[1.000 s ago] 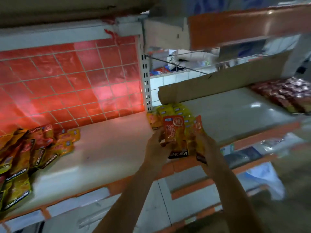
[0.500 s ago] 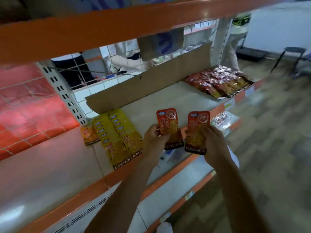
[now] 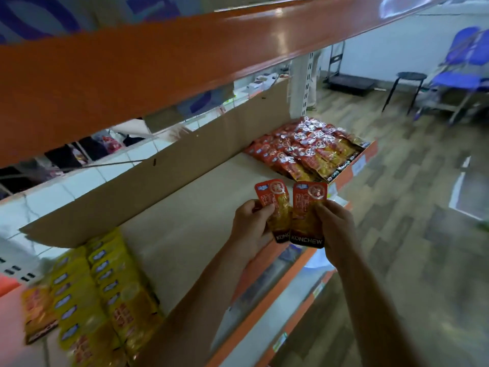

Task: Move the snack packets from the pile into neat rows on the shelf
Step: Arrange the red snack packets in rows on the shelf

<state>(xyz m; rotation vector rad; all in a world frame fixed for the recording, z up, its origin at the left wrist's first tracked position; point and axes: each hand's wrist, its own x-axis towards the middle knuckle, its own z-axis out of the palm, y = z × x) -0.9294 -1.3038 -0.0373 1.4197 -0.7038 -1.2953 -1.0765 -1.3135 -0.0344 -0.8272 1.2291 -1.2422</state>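
Head view — red packet [image 3: 275, 207] pinched in left hand [image 3: 251, 226], second packet [image 3: 308, 211] gripped in right hand [image 3: 337, 226], both over shelf [image 3: 190, 207] front edge — yellow rows [image 3: 105, 287] laid at left, red rows [image 3: 304, 152] at far end, middle stretch seemingly unfilled.

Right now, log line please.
left hand: grips left packet | right hand: grips right packet | shelf: neither placed yet

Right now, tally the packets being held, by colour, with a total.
Red packets: 2 visible, one in the left hand, one in the right hand
Yellow packets: 0 held; they lie in rows on the shelf
Total held: 2
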